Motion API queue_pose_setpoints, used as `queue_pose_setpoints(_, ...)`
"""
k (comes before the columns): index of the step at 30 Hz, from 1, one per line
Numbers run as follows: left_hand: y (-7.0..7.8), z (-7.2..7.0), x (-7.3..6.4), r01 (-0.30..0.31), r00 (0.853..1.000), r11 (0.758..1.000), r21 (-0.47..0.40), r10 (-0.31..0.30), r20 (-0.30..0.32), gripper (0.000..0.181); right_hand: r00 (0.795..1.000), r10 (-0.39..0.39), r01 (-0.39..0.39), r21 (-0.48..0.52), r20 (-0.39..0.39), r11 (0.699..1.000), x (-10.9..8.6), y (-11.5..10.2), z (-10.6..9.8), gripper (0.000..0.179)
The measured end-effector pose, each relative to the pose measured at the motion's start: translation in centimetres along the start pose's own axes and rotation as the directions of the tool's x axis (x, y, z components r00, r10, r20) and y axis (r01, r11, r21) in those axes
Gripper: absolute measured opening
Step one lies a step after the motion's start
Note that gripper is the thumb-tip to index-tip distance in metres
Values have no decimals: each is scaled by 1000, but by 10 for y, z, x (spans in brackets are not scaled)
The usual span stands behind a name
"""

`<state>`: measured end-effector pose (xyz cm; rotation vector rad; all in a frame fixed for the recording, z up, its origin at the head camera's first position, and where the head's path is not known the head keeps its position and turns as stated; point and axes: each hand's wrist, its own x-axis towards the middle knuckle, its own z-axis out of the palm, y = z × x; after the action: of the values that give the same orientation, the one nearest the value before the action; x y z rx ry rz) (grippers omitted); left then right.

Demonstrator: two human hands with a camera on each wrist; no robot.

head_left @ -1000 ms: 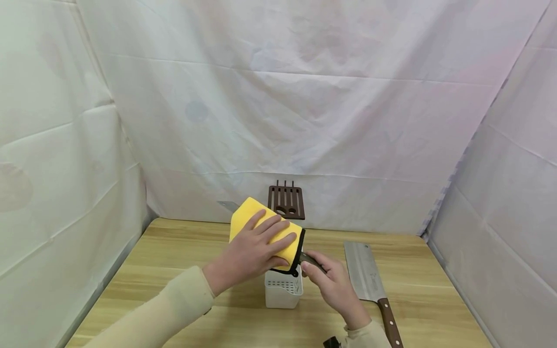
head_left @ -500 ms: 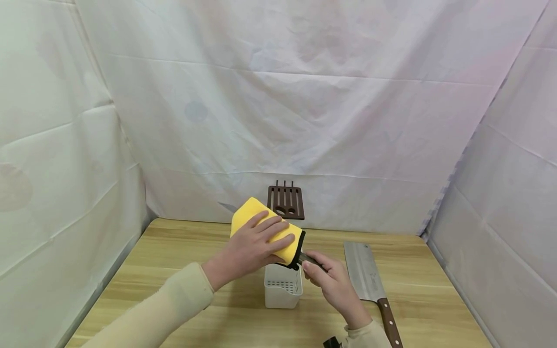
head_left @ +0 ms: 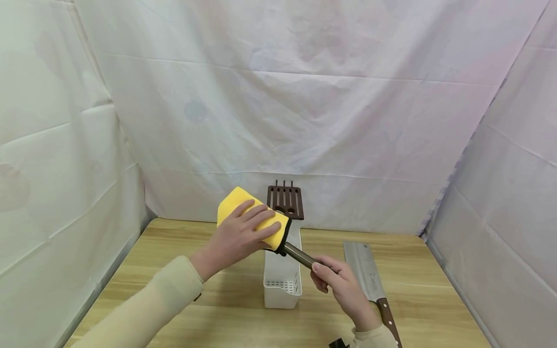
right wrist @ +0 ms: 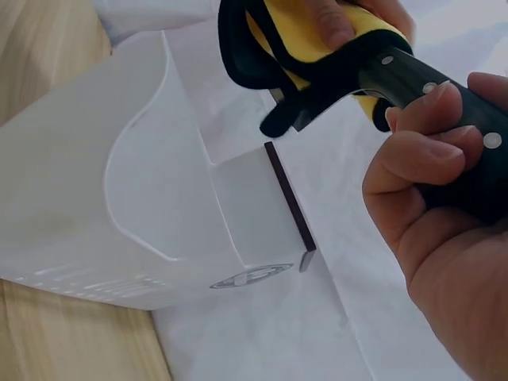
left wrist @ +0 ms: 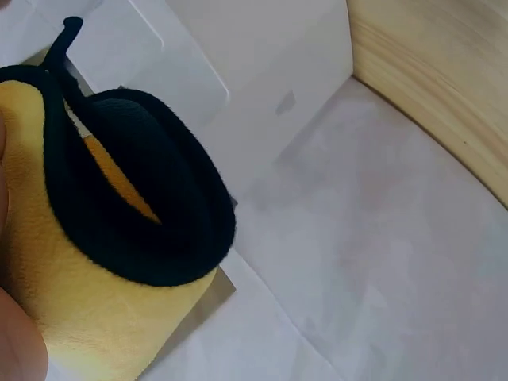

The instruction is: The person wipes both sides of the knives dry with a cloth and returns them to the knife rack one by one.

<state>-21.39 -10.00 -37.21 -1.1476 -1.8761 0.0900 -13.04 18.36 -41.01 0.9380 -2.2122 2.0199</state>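
Observation:
My left hand (head_left: 237, 238) holds a yellow cloth (head_left: 231, 199) with black trim, folded round the blade of a knife. Spread fingers lie over the cloth's upper side. My right hand (head_left: 341, 285) grips the knife's dark riveted handle (head_left: 300, 256), which slants down to the right out of the cloth. In the right wrist view a small part of the blade (right wrist: 311, 115) shows beside the black trim; the cloth hides most of it. The left wrist view looks into the fold of the black trim (left wrist: 178, 266).
Behind and below the hands stands a white holder (head_left: 278, 298) with a brown slotted top (head_left: 285, 195). A cleaver (head_left: 363, 268) with a brown handle lies on the wooden table (head_left: 183, 275) at the right. White sheets (head_left: 278, 121) enclose the back and sides.
My left hand and the cloth have shifted up and left, while my right hand has moved slightly right and down. More handle shows between them, and the blade tip beyond the cloth is out of sight.

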Motion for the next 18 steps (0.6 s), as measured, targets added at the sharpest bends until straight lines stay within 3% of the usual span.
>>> queue_pose_setpoints(7,-4,-5,0,24,999,1000,-19,-23,50,63,1000,2,-3,138,8,990,-3,4,1,24)
queue_pose_setpoints(18,5,-4,9,27,1000,998,-51,-28,-7,68,999,51,-50,261,4,964,-3,9,9,33)
